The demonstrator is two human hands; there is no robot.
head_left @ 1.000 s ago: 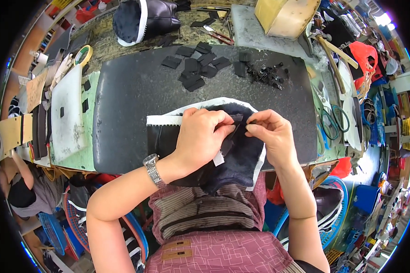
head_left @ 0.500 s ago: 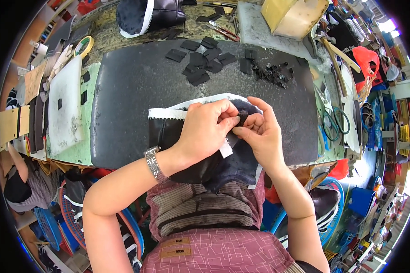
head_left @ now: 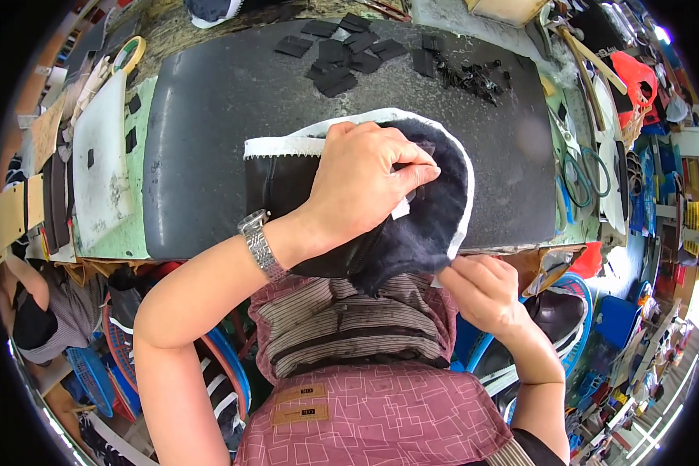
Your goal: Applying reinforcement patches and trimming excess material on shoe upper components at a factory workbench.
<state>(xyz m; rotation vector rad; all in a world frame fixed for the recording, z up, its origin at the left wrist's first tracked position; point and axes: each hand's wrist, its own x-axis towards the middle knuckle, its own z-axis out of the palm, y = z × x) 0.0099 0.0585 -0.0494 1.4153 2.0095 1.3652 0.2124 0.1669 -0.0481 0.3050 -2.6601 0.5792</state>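
A black shoe upper (head_left: 427, 210) with dark fuzzy lining and a white edge lies on the black work mat (head_left: 210, 116), hanging over the near edge. My left hand (head_left: 365, 182) presses down on the middle of the shoe upper, fingers pinched near a small white tag. At the table's near edge, my right hand (head_left: 481, 287) pinches the lower white rim of the shoe upper. A metal watch sits on my left wrist.
Several small black cut pieces (head_left: 342, 58) and a heap of black scraps (head_left: 470, 74) lie at the mat's far side. A white board (head_left: 101, 155) and a tape roll (head_left: 128, 54) are at left. Scissors (head_left: 582, 175) and tools lie at right.
My right hand has dropped from the top of the upper to its lower edge near the table rim. My left hand stays pressed on the upper.
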